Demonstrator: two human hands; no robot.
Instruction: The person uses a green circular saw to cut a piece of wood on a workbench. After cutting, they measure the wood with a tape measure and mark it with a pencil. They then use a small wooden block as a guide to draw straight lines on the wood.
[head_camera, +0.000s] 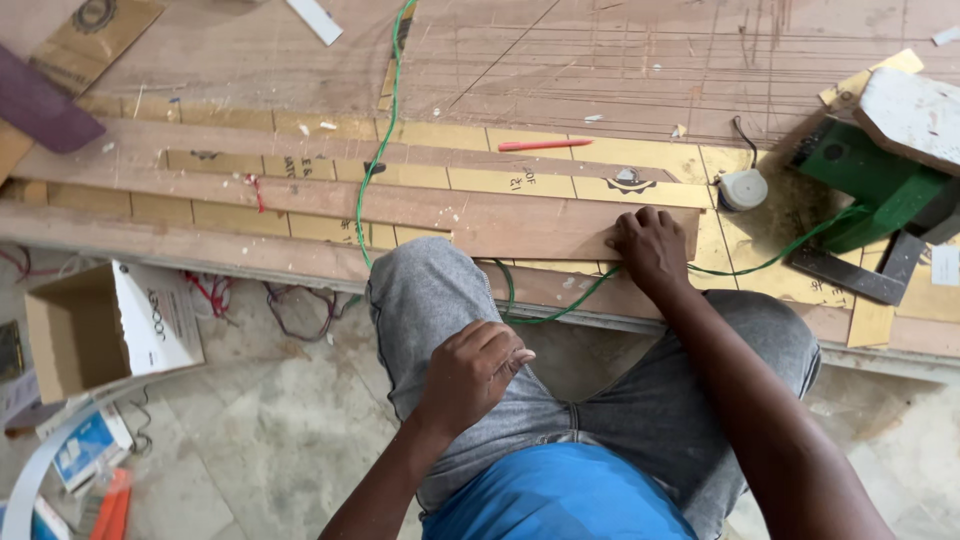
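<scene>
A: Where were the hands?
B: The right hand (650, 245) pressed flat on the wooden strip (520, 222) at one o'clock; the left hand (470, 370) rested curled, empty, on the knee.
A: Risk?
B: I'd judge the green cable (385, 130) could snag. Plywood sheet (620, 60), dusty stone floor (280, 420).
</scene>
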